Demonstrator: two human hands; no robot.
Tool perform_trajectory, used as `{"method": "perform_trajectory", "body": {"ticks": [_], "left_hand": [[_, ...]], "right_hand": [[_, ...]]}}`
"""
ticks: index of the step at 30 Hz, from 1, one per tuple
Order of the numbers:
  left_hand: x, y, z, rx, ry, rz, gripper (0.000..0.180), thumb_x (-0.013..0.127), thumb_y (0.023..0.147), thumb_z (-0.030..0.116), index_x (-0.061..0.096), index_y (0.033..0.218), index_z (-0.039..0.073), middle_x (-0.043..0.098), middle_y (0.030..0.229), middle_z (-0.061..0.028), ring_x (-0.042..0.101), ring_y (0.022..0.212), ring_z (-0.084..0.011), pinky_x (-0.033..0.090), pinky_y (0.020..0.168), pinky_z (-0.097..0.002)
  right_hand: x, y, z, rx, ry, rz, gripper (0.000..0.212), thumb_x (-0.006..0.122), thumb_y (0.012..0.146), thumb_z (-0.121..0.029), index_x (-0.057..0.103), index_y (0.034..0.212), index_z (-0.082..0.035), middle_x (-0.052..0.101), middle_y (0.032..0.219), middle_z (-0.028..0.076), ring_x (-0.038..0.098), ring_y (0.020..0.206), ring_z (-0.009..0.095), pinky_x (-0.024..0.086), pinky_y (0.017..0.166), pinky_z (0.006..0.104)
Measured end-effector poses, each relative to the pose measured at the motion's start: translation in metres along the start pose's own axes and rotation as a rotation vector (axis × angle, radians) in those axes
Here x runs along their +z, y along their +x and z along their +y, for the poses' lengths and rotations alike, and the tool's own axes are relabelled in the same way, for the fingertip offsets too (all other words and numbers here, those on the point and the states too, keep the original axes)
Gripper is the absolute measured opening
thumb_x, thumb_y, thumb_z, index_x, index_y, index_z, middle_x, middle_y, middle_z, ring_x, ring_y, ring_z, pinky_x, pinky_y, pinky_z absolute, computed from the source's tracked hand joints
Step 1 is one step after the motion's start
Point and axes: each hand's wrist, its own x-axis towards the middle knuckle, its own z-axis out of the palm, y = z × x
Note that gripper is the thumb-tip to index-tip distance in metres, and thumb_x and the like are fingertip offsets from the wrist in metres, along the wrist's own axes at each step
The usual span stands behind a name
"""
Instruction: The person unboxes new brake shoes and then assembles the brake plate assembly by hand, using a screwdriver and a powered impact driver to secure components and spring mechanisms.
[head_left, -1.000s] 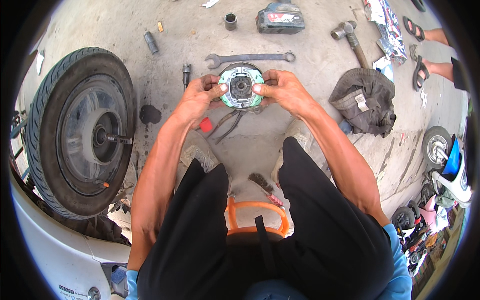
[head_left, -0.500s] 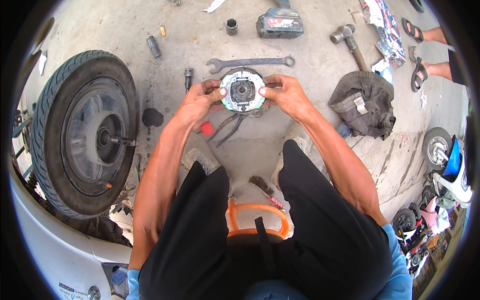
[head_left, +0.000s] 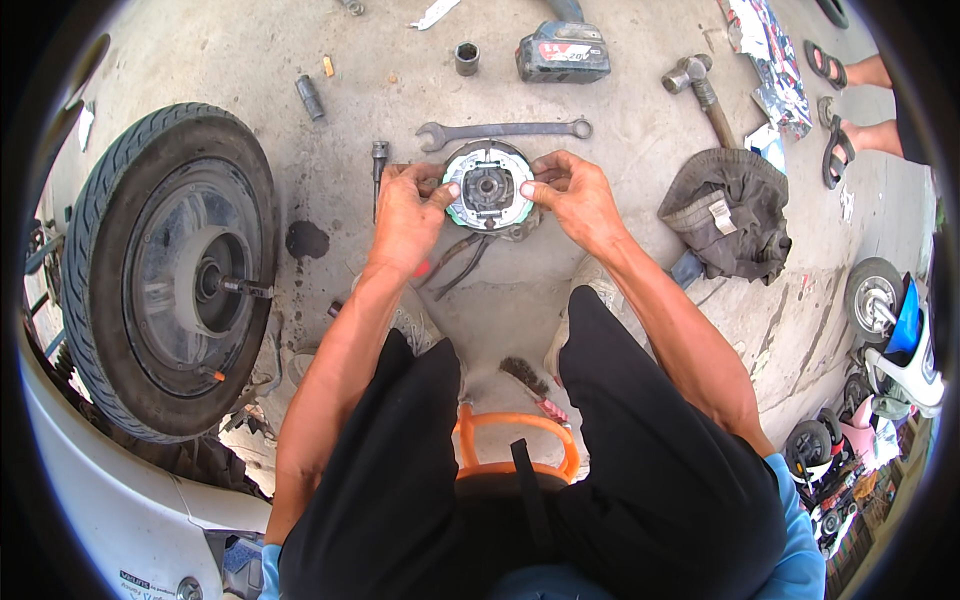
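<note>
Between both hands is a round drum brake plate [head_left: 487,187] with pale brake shoes and a dark hub at its centre. My left hand [head_left: 412,215] grips its left edge, thumb on the face and fingers behind. On the opposite edge my right hand [head_left: 578,205] pinches it the same way. Dark cables [head_left: 463,262] trail out below the plate toward me. A combination wrench [head_left: 505,130] lies just beyond it. Close to my left fingers is a socket with a thin extension bar [head_left: 379,160]. A red piece [head_left: 422,269] is mostly covered by my left wrist.
A scooter wheel [head_left: 165,270] stands at the left beside a white body panel [head_left: 120,500]. Farther off lie sockets [head_left: 466,59], a battery tool [head_left: 563,52] and a hammer [head_left: 703,95]. Dark cloth [head_left: 727,212] is at the right, near a person's sandalled feet [head_left: 838,150].
My left hand and forearm have swung inward to the right, covering more of the red piece. The brake plate stays held between both hands in nearly the same spot.
</note>
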Motion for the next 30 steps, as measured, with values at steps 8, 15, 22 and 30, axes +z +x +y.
{"method": "perform_trajectory", "body": {"ticks": [8, 15, 22, 30], "left_hand": [[0.032, -0.014, 0.013, 0.355, 0.184, 0.141, 0.060, 0.058, 0.089, -0.011, 0.046, 0.146, 0.003, 0.048, 0.141, -0.0243, 0.045, 0.136, -0.0383, 0.037, 0.117, -0.0432], [0.027, -0.016, 0.018, 0.377, 0.073, -0.020, 0.079, 0.071, 0.085, -0.001, 0.031, 0.153, 0.005, 0.032, 0.151, -0.0242, 0.036, 0.143, -0.0436, 0.034, 0.120, -0.0466], [0.029, -0.015, 0.014, 0.324, 0.051, -0.045, 0.105, 0.092, 0.067, 0.007, 0.029, 0.151, 0.006, 0.031, 0.150, -0.0221, 0.037, 0.143, -0.0413, 0.036, 0.120, -0.0451], [0.033, -0.016, 0.009, 0.309, 0.032, -0.025, 0.103, 0.091, 0.066, 0.004, 0.031, 0.149, 0.007, 0.032, 0.150, -0.0208, 0.037, 0.141, -0.0409, 0.035, 0.120, -0.0455]], "right_hand": [[0.001, 0.001, 0.002, -0.022, 0.031, -0.010, 0.034, 0.082, 0.082, -0.013, 0.069, 0.108, 0.005, 0.073, 0.092, 0.013, 0.066, 0.079, 0.017, 0.056, 0.074, 0.0323], [-0.003, -0.002, -0.004, -0.022, -0.016, -0.008, 0.035, 0.083, 0.082, -0.014, 0.069, 0.108, 0.005, 0.073, 0.093, 0.013, 0.066, 0.080, 0.017, 0.056, 0.075, 0.0324], [-0.002, 0.000, 0.001, -0.047, 0.017, -0.026, 0.035, 0.083, 0.082, -0.014, 0.069, 0.108, 0.004, 0.073, 0.093, 0.014, 0.067, 0.081, 0.017, 0.056, 0.076, 0.0326], [-0.004, 0.000, -0.001, -0.033, 0.009, -0.051, 0.035, 0.085, 0.080, -0.012, 0.069, 0.107, 0.003, 0.073, 0.091, 0.012, 0.066, 0.080, 0.016, 0.056, 0.076, 0.0326]]}}
